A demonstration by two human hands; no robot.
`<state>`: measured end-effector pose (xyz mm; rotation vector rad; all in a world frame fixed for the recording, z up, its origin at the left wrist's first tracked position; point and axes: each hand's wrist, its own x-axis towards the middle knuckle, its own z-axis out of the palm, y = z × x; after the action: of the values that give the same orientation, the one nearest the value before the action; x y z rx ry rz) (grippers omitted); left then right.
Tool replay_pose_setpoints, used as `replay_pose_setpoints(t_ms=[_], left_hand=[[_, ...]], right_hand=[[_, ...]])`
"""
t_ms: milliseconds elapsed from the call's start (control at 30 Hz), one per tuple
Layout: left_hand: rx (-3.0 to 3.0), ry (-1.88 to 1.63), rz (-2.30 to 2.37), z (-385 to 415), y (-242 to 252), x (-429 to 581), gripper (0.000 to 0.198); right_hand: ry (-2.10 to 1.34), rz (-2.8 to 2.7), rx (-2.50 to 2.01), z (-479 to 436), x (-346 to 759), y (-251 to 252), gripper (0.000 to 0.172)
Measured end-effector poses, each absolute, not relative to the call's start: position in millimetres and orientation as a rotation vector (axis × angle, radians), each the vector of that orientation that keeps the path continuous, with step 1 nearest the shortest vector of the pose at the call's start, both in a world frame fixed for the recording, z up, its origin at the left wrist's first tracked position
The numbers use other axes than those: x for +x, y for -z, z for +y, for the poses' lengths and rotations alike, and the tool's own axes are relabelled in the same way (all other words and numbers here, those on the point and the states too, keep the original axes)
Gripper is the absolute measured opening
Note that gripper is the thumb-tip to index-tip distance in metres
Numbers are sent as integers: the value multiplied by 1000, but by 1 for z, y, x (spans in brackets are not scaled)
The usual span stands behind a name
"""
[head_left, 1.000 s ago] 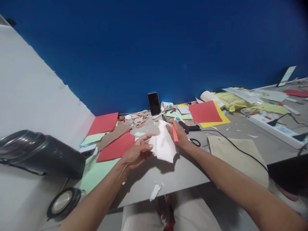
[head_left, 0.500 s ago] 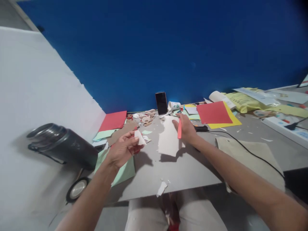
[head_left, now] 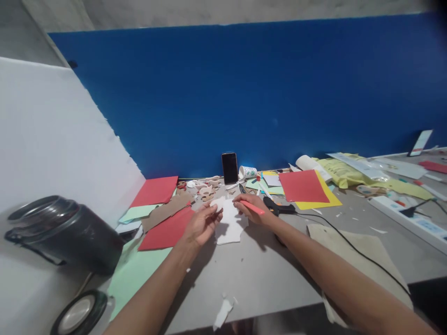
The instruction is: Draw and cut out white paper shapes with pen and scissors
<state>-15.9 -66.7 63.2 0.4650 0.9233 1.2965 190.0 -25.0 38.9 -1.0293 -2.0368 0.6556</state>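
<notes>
My left hand (head_left: 204, 222) pinches a small white paper piece (head_left: 217, 203) between thumb and fingers, over a larger white sheet (head_left: 228, 232) with torn-looking edges. That sheet lies on the grey table. A slim red pen (head_left: 254, 207) sits in my right hand (head_left: 252, 209), gripped in a writing hold just to the right of the small piece. Its tip is hidden by my fingers. Beyond my hands lie several bird-shaped cutouts (head_left: 206, 192). A black glue gun (head_left: 277, 207) with a cord rests right of my right hand.
A phone (head_left: 229, 168) leans on the blue partition beside a tipped paper cup (head_left: 247, 172). Red sheets (head_left: 303, 187) lie on both sides. At left stands a dark flask (head_left: 66, 232). A power strip (head_left: 412, 218) and beige cloth (head_left: 359, 251) are at right.
The larger white sheet has gone from my right hand to the table. My hands have come together, with the small piece over the sheet and the pen turned into a writing hold.
</notes>
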Motion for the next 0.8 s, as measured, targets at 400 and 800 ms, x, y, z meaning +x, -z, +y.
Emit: replay_pose_setpoints(t_ms=[400, 800], left_hand=[[482, -1232, 769, -75, -56, -27, 12], [624, -1252, 769, -68, -37, -28, 20]], right_hand=[[-436, -2310, -1143, -42, 194, -27, 37], [-1298, -1906, -980, -46, 195, -46, 45]])
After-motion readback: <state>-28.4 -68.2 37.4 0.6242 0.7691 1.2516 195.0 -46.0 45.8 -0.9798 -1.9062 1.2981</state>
